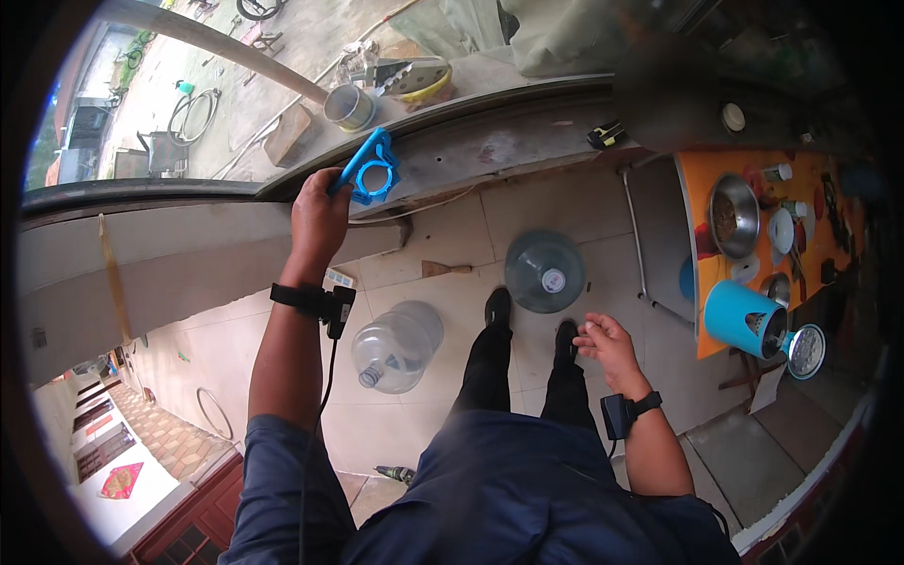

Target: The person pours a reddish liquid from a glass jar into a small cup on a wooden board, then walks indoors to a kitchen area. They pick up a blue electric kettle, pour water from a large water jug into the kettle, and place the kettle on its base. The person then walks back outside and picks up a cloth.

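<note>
My left hand (318,218) is raised by the window ledge, its fingers wrapped round a bright blue plastic jug carrying handle (362,160) that ends in an open ring. Lower down on the other side, my right hand (610,350) hangs above my foot with nothing in it, its fingers loosely bent and apart. Just beyond my feet a large bluish water jug (533,260) stands upright with a white cap on its neck. To the left a clear water jug (411,337) lies on its side, its uncapped neck pointing toward me.
A scraper (444,269) lies on the tiled floor (452,231) between ledge and jugs. At right stands an orange-covered table (699,193) with a metal bowl (745,212) and a blue canister (734,312). A metal pot (349,107) sits past the window ledge (527,132).
</note>
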Demonstrator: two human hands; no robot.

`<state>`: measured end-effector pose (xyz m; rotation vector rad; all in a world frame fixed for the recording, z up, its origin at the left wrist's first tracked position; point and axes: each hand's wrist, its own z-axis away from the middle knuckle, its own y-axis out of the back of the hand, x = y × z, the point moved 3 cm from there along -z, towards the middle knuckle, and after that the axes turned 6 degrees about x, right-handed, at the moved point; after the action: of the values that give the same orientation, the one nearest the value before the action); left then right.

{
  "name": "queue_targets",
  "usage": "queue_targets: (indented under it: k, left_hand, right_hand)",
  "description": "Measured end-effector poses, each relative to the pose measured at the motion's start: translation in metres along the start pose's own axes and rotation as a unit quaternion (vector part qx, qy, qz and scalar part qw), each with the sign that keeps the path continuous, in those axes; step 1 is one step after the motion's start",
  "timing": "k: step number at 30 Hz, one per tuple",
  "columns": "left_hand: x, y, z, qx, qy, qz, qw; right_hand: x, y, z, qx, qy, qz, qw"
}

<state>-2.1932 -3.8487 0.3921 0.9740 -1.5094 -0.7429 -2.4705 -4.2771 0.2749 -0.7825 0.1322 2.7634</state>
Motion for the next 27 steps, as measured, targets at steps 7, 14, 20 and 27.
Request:
queue_targets:
  k: [7,14,20,27]
  left_hand:
    - [-0.048,-0.022,-0.015,0.007,0.089,0.02,0.996]
    - [-0.08,-0.025,-0.023,0.024,0.125,0.05,0.991]
    - [-0.074,-0.025,-0.022,0.007,0.168,0.045,0.985]
    - [-0.104,-0.025,0.014,0.01,0.238,0.18,0.954]
  right_hand:
    - [0.009,-0.034,-0.002,-0.015,-0.012,0.006,1.0]
    - [-0.006,-0.036,-0.008,-0.005,-0.006,0.024,1.0]
    - [-0.01,-0.038,-0.009,-0.001,-0.01,0.021,1.0]
    - [0.003,-0.034,-0.013,0.005,-0.013,0.021,1.0]
